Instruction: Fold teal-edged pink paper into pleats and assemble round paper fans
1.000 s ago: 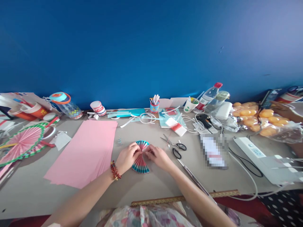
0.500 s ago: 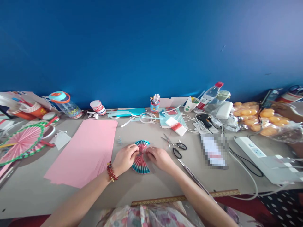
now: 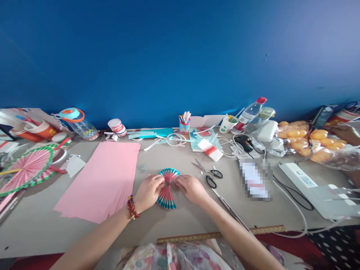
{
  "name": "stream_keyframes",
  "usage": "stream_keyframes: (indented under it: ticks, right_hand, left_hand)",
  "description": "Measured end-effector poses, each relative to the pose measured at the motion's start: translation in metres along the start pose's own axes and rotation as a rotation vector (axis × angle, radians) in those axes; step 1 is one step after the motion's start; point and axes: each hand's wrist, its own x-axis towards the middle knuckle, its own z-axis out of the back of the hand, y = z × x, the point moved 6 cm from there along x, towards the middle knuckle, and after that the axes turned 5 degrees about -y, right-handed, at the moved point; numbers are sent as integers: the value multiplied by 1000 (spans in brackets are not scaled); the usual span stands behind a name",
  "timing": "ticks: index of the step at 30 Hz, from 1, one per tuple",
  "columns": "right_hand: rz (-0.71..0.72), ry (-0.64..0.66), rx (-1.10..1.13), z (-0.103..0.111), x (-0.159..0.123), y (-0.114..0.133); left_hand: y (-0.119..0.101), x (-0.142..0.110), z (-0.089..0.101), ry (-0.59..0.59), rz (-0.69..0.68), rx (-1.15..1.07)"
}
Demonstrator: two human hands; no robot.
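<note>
Fan flares toward twelve and six on the worktop; my left hand pinches its nine o'clock side. Right hand is at three; I can't tell if it's clamped. Uneven pulling could tear the narrow waist or skew pleats. Scissors lie at two, and a careless wrist could snag them.

Soft daylight, brighter upper right.
</note>
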Motion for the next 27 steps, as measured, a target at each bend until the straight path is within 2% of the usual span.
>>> stream_keyframes:
  ticks: [7, 17, 22, 27]
  right_hand:
    - [-41, 24, -68, -4, -3, -3]
    - [-72, 48, -117, -2, -2, 4]
    - [-68, 40, -115, -8, -1, 6]
    - [-92, 10, -110, -12, 0, 5]
  left_hand:
    - [1, -2, -4, -29, 14, 23]
    - [-14, 1, 7, -53, -23, 110]
    - [-22, 7, -4, -17, -36, 197]
    - [-25, 6, -11, -16, -48, 174]
